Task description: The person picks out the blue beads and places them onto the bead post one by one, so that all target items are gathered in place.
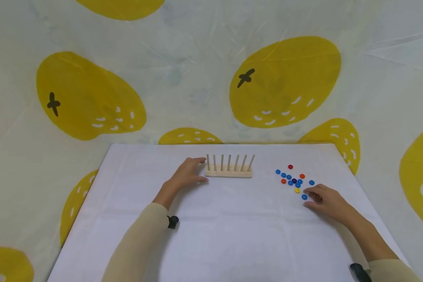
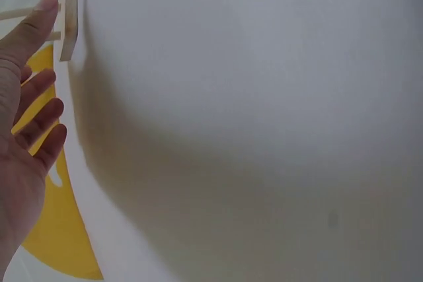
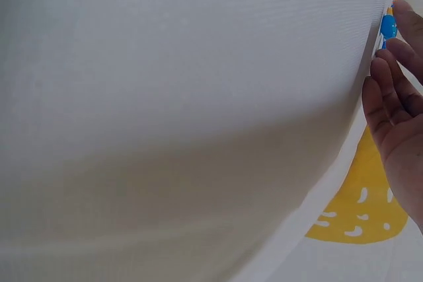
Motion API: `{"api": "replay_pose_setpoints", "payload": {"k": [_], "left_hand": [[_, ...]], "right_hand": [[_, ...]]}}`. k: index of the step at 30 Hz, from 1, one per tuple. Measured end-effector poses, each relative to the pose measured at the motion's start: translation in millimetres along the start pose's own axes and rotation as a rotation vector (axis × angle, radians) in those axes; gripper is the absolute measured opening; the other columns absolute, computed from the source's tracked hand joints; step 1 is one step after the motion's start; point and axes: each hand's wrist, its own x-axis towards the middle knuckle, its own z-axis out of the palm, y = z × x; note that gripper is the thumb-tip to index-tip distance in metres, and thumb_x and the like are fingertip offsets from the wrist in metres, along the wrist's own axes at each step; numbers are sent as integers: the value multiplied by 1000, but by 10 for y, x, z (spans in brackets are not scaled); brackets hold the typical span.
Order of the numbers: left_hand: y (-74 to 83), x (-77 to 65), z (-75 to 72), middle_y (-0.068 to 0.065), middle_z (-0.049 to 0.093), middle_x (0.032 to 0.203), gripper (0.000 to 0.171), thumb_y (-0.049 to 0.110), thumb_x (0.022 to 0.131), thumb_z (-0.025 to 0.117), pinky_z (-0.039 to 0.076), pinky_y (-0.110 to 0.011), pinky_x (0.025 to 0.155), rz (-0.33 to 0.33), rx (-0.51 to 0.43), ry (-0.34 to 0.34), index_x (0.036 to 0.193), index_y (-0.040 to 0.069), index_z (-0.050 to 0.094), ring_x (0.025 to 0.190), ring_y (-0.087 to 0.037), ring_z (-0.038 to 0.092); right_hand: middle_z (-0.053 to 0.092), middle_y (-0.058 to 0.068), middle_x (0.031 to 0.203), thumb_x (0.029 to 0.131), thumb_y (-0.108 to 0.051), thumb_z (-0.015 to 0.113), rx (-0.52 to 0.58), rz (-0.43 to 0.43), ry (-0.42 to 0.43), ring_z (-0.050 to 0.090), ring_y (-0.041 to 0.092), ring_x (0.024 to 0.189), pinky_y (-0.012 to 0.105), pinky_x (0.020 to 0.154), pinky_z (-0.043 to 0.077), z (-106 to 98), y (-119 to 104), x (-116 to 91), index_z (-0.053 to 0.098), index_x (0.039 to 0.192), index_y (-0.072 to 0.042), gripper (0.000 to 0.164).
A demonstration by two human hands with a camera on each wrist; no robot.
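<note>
On the tabletop [image 1: 232, 235], the left hand [image 1: 186, 173] parts its fingers about the peg rack's [image 1: 229, 172] left end, perhaps for steadying it; the right hand [image 1: 328, 202], fingers unclosed, is beside a blue ring [image 1: 304, 197]

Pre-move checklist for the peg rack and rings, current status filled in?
1. Peg rack set base down on the white tabletop: ok.
2. Pegs free for rings: ok, all seven bare.
3. Left hand steadying the rack: cannot tell; thumb and fingers flank its left end, contact unclear.
4. Loose rings near the right hand: ok, scattered just beyond its fingertips.
5. Nearest blue ring gripped: not ok, thumb and fingers apart.
</note>
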Motion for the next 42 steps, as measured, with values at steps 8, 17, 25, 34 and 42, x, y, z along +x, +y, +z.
{"api": "replay_pose_setpoints", "payload": {"k": [8, 17, 25, 34, 42], "left_hand": [[12, 64, 106, -8, 67, 132, 82, 29, 76, 93, 47, -43, 108, -53, -58, -11, 146, 8, 57, 119, -26, 56], [-1, 101, 167, -10, 61, 140, 70, 32, 83, 88, 44, -46, 110, -10, 58, -8, 142, 8, 60, 125, -30, 53], [-36, 111, 217, -8, 60, 135, 63, 34, 88, 83, 45, -45, 103, 8, 96, 8, 141, 10, 61, 120, -30, 51], [4, 98, 204, -9, 60, 135, 59, 30, 90, 82, 44, -46, 103, -5, 69, 3, 141, 9, 61, 119, -30, 51], [-9, 104, 217, -9, 59, 135, 57, 29, 90, 82, 43, -47, 105, -23, 56, 10, 140, 10, 61, 122, -31, 51]], "right_hand": [[64, -2, 97, 87, -26, 85, 30, 17, -11, 55, 13, 86, 16, 74, 51, 46, 30, 23, 73, 119, -10, 38], [65, -4, 95, 87, -17, 83, 56, -4, -2, 55, 10, 84, 15, 73, 51, 55, 15, 38, 73, 116, -9, 32], [65, -5, 92, 89, -13, 80, 52, -3, -2, 55, 10, 83, 15, 74, 51, 52, 12, 46, 72, 114, -9, 26], [65, -6, 92, 90, -13, 80, 65, 1, -1, 55, 8, 83, 15, 74, 51, 59, 25, 46, 72, 111, -10, 23], [67, -6, 92, 91, -16, 80, 82, 9, -2, 57, 11, 84, 17, 73, 52, 16, -56, 65, 72, 112, -10, 23]]}}
